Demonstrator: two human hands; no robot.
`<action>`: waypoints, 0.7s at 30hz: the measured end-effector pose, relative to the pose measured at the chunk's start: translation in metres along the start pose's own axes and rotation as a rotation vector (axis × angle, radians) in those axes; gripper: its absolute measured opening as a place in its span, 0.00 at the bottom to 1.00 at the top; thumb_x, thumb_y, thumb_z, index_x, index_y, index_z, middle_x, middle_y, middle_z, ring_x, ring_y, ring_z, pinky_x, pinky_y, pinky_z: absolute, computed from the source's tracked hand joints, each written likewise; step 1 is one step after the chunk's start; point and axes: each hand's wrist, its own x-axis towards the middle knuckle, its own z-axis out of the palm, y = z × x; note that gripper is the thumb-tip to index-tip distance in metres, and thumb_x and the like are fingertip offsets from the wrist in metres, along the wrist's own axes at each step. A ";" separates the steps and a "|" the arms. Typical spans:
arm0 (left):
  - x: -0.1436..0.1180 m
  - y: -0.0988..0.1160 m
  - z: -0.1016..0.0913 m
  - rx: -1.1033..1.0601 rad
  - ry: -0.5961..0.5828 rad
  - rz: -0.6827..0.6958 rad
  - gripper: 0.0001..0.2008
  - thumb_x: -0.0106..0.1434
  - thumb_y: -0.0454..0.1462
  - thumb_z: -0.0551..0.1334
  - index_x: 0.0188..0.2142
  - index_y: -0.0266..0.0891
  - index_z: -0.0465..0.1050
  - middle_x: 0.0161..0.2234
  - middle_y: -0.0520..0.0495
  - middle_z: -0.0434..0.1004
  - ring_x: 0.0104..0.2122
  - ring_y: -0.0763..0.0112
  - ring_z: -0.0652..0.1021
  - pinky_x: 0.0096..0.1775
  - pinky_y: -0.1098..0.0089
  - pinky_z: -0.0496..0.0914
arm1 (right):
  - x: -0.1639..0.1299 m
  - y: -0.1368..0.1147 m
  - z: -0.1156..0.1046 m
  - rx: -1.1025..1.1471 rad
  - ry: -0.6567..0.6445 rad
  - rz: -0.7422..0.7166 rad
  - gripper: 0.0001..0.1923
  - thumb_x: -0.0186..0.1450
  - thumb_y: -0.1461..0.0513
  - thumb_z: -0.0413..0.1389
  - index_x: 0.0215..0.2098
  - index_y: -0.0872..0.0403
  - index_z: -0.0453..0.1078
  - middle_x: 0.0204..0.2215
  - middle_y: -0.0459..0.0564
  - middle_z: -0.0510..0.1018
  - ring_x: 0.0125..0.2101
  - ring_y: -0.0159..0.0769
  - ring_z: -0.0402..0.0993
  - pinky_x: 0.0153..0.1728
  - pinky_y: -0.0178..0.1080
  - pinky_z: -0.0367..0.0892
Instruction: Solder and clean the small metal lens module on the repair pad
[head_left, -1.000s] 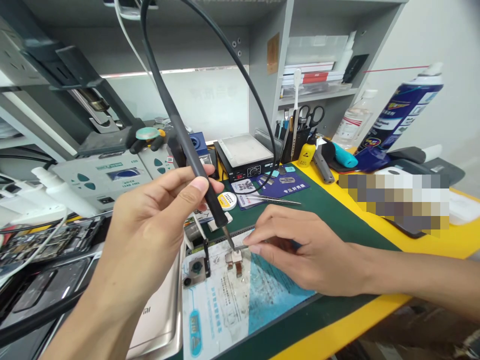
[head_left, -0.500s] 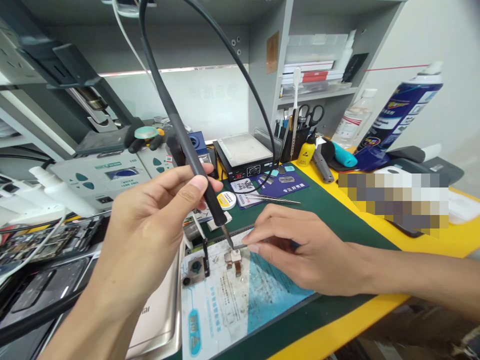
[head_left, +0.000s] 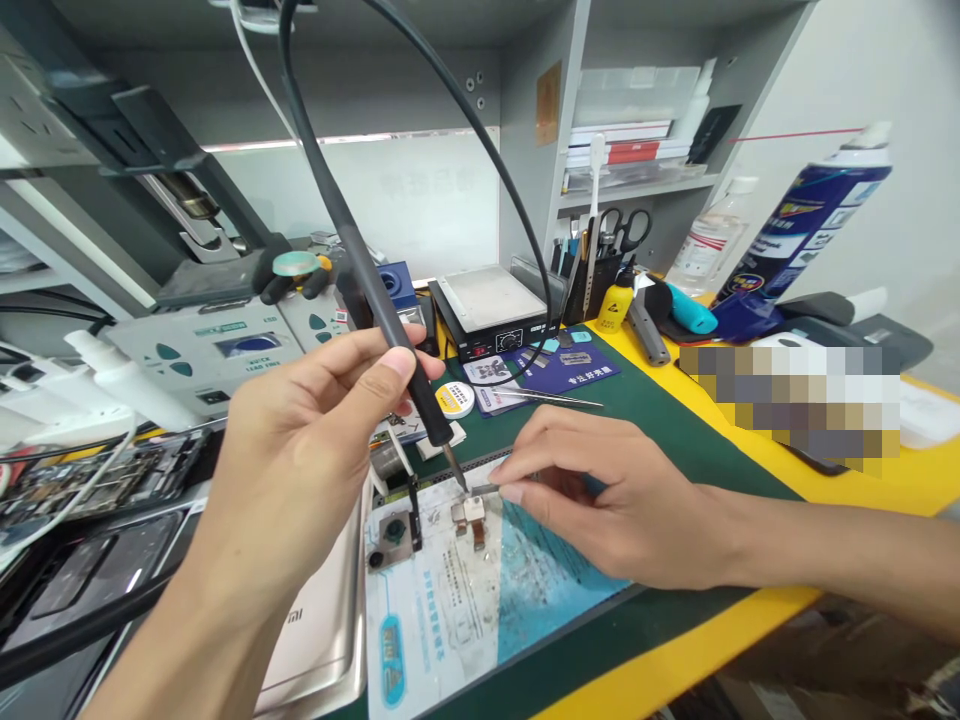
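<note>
My left hand [head_left: 300, 450] grips a black soldering iron [head_left: 390, 330] like a pen; its cable loops up and over the bench. The iron's tip [head_left: 459, 478] points down just above a small metal part with a copper flex tail [head_left: 472, 515] lying on a blue and white printed card [head_left: 465, 590]. My right hand [head_left: 600, 500] pinches thin tweezers [head_left: 484, 490] whose tips meet the iron's tip over that part. A small camera module [head_left: 392, 533] lies on the card to the left.
A rose-gold phone back [head_left: 315, 630] lies left of the card. A soldering station [head_left: 217, 350], a hot plate [head_left: 491, 305], a solder tin [head_left: 454, 400], spare tweezers [head_left: 555, 400], a tool holder with scissors [head_left: 600, 260] and a spray can [head_left: 795, 230] stand behind.
Almost nothing has moved. The iron's tip and the tweezers have lifted very slightly above the small part; both hands keep their grips.
</note>
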 end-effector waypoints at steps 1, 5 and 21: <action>0.000 0.000 -0.001 0.004 -0.012 0.002 0.12 0.64 0.43 0.67 0.43 0.40 0.80 0.51 0.44 0.81 0.48 0.58 0.79 0.54 0.54 0.72 | 0.000 0.000 0.000 0.002 -0.001 0.007 0.06 0.66 0.70 0.58 0.39 0.62 0.77 0.28 0.50 0.75 0.27 0.29 0.68 0.25 0.32 0.64; 0.001 0.000 -0.001 -0.002 -0.016 -0.001 0.13 0.64 0.44 0.67 0.45 0.41 0.79 0.51 0.44 0.81 0.48 0.58 0.79 0.54 0.54 0.71 | 0.000 -0.001 0.000 0.013 0.003 0.054 0.05 0.66 0.70 0.58 0.38 0.62 0.77 0.28 0.50 0.75 0.24 0.28 0.66 0.24 0.32 0.63; 0.003 -0.003 0.001 -0.019 0.049 -0.005 0.10 0.60 0.45 0.70 0.39 0.44 0.81 0.40 0.50 0.82 0.39 0.68 0.78 0.40 0.69 0.70 | 0.012 -0.007 -0.012 0.503 -0.047 0.762 0.07 0.63 0.61 0.64 0.34 0.59 0.76 0.13 0.39 0.67 0.13 0.23 0.59 0.12 0.27 0.52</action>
